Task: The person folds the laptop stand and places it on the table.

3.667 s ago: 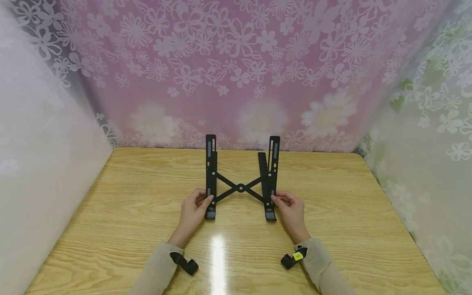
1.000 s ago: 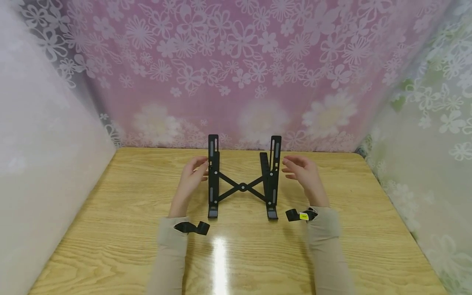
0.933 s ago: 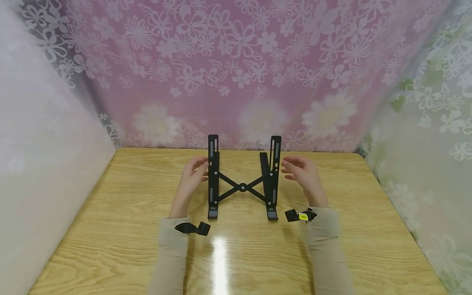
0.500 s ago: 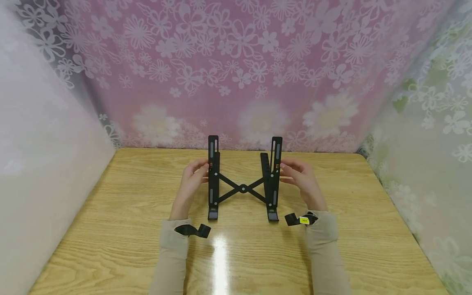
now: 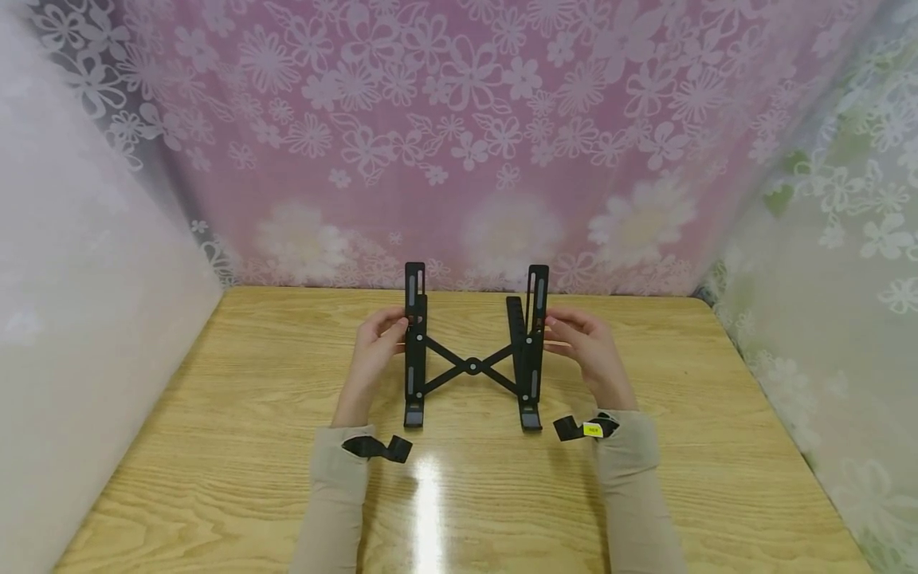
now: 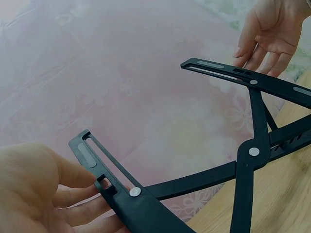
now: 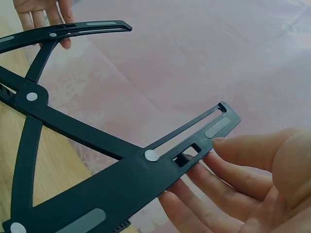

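Note:
A black folding stand (image 5: 471, 366) sits on the wooden table (image 5: 251, 414): two raised rails joined by an X-shaped cross brace. My left hand (image 5: 397, 327) touches the outer side of the left rail near its raised end, fingers nearly straight. My right hand (image 5: 555, 328) touches the outer side of the right rail the same way. In the left wrist view the left hand (image 6: 90, 194) lies against the slotted rail of the stand (image 6: 253, 151), with the right hand (image 6: 265, 34) beyond. The right wrist view mirrors this: right hand (image 7: 228, 184), stand (image 7: 31, 96), left hand (image 7: 43, 12).
A pink flowered curtain (image 5: 459, 119) hangs behind the table's far edge. A white wall (image 5: 86, 319) closes the left side and a pale flowered curtain (image 5: 825, 279) the right. Black straps (image 5: 376, 447) hang from both wrists.
The hands left the stand's near feet and moved up beside the raised rail ends. In the last second both closed inward until the fingers touched the rails. The stand has not moved.

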### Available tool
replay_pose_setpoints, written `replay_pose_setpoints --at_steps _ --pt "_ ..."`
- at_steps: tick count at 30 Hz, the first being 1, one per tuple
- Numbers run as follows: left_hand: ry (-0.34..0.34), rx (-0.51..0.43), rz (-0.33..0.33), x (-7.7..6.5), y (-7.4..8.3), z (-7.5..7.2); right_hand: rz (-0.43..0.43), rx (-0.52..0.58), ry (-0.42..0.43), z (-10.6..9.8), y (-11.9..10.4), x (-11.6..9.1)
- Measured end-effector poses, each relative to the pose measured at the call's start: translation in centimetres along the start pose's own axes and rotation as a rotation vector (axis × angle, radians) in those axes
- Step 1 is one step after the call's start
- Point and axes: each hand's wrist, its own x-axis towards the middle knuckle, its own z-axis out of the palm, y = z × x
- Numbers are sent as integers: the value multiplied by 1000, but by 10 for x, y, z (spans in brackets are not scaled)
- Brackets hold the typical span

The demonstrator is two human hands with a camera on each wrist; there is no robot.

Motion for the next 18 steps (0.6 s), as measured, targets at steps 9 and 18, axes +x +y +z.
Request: replay_pose_setpoints --at_steps 9,18 --pt "48 34 3 1 -2 4 -42 37 84 8 8 4" --pt "83 62 11 0 -4 4 -65 40 97 9 9 4"
